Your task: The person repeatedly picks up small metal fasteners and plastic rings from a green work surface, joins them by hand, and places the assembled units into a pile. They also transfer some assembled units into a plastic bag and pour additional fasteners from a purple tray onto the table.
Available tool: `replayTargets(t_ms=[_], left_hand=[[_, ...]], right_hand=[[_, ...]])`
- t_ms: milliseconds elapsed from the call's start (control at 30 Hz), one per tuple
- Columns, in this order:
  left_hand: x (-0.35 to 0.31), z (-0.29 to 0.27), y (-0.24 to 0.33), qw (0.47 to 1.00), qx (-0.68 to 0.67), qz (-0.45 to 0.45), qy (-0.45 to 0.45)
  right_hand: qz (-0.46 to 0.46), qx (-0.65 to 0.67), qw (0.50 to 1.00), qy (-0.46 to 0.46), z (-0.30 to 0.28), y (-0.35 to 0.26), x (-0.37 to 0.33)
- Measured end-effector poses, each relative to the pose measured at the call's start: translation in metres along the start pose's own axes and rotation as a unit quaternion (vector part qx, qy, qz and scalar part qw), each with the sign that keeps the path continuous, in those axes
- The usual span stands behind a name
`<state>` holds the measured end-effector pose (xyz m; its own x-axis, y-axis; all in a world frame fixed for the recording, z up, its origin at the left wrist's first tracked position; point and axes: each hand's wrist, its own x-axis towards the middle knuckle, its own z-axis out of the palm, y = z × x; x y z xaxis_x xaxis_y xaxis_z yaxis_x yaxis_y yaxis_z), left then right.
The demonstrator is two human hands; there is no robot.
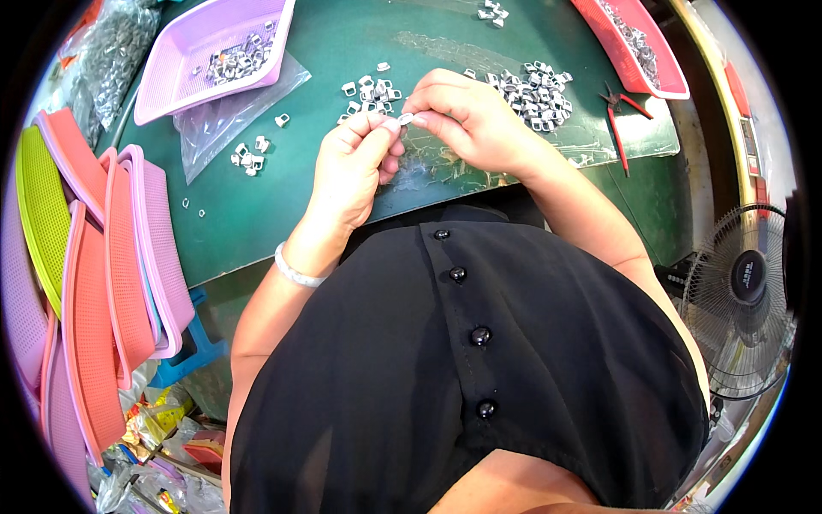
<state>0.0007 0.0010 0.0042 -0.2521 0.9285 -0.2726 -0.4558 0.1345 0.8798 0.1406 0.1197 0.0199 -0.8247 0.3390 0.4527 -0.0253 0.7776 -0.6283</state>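
My left hand [355, 167] and my right hand [467, 116] meet over the green table [257, 214], fingertips pinched together on one small silver metal piece [406, 119]. A white bead bracelet circles my left wrist. Just beyond the fingers lies a small heap of the same metal pieces [370, 92]. A bigger heap [535, 92] sits to the right of my right hand. A few loose pieces [251, 156] lie to the left on a clear plastic bag.
A lilac tray [205, 51] holding metal pieces stands at the back left, a red tray [638, 43] at the back right. Red-handled pliers [618, 116] lie at the right. Stacked pink, orange and green trays [103, 257] lean at the left. A fan [741, 300] stands at the right.
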Motion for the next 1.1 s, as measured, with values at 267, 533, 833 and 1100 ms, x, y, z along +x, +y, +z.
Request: replayTargets(t_ms=[267,533,833,1100], left_hand=[[-0.004,0.002,0.004,0.999,0.038,0.011,-0.008],[-0.006,0.005,0.002,0.998,0.059,0.037,0.000],[-0.006,0.004,0.002,0.997,0.060,0.043,0.004],[-0.004,0.000,-0.002,0.999,0.038,0.031,0.000]], right_hand=[[0.074,0.161,0.984,-0.014,0.001,0.008,-0.007],[0.108,0.214,0.971,-0.024,0.002,0.011,-0.010],[0.083,0.184,0.979,-0.004,0.001,0.007,-0.010],[0.030,0.105,0.994,0.022,0.002,0.001,-0.009]])
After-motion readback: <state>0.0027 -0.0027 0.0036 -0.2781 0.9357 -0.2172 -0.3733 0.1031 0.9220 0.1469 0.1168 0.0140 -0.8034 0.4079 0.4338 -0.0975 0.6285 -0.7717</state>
